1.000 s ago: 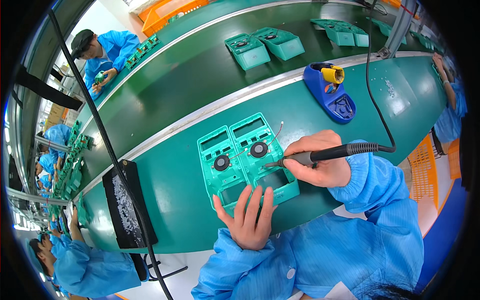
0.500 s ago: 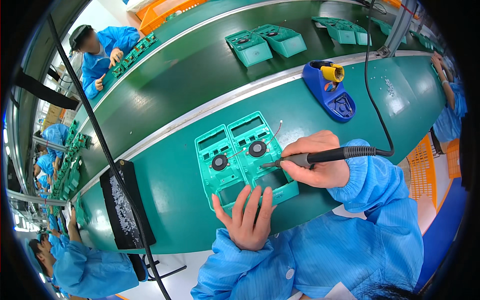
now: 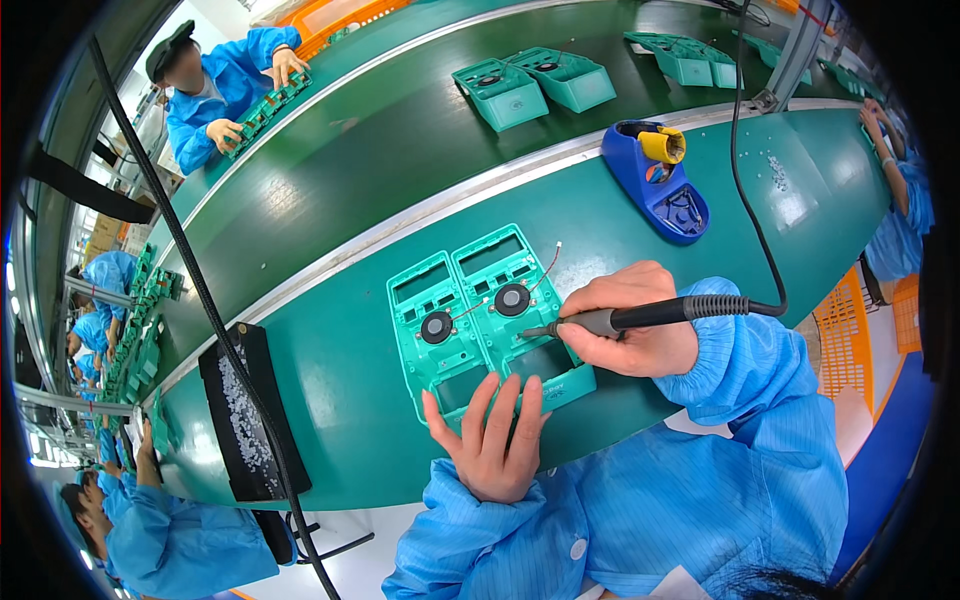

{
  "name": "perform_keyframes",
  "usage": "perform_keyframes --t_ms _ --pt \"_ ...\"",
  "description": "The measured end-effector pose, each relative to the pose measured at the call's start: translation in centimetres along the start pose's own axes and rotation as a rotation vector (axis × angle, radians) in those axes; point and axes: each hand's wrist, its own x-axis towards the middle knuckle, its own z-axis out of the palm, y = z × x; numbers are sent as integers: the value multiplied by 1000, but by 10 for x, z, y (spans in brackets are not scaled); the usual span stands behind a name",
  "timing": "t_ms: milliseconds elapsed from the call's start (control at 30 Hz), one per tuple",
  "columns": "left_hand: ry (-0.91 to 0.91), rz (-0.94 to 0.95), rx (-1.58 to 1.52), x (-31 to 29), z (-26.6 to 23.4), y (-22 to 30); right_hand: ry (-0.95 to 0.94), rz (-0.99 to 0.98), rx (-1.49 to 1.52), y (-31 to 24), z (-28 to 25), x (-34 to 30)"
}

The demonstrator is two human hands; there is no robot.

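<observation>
Only tiny, illegible marks (image 3: 556, 391) on the near wall of the right-hand green housing (image 3: 502, 328).

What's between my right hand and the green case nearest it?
The soldering iron's tip, in the head view; your right hand grips its handle.

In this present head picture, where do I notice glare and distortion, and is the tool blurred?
Head view: pale glare on the tabletop, left of the green housings; head view: the pale rail curves, and black surrounds the round image; head view: the corded tool's handle looks sharp, its tip too small to judge.
</observation>
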Motion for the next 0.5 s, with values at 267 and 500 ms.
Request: perform_keyframes --t_ms 267,500 --pt "-2 -4 5 0 -1 0 0 -7 0 1 1 0" --pt "-7 -6 8 0 -1 0 5 -13 -2 0 1 0"
